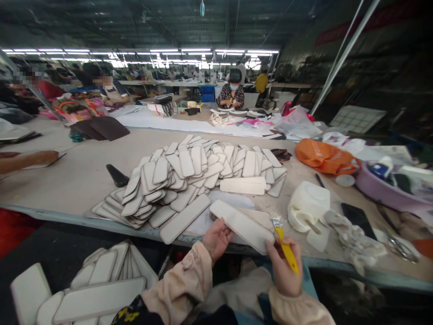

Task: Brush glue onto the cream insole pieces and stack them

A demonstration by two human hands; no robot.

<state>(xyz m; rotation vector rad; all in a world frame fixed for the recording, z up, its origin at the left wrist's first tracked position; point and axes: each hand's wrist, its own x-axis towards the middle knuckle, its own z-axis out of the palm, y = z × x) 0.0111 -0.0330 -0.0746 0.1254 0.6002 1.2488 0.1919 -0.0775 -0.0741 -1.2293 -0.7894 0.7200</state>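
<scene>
My left hand (218, 239) is closed on the left end of a long, pale strip with rounded corners (241, 225), held tilted over the table's front edge. At the strip's right end, the fingers of my right hand (286, 266) touch its corner. That same hand grips a paintbrush with a yellow handle (287, 253), its bristles pointing up and away from me. Another pale piece (259, 217) lies partly hidden behind the held strip. Just left of it, a similar strip (186, 218) rests at the table edge. A large heap of pale rounded pieces (182, 169) spreads beyond my hands.
To the right stand a white plastic container (309, 203), a crumpled cloth (353, 237), scissors (402, 248), an orange bag (324, 158) and a purple basin (385, 185). More pale pieces (99, 293) lie lower left. A co-worker's arm (30, 160) reaches in from the left.
</scene>
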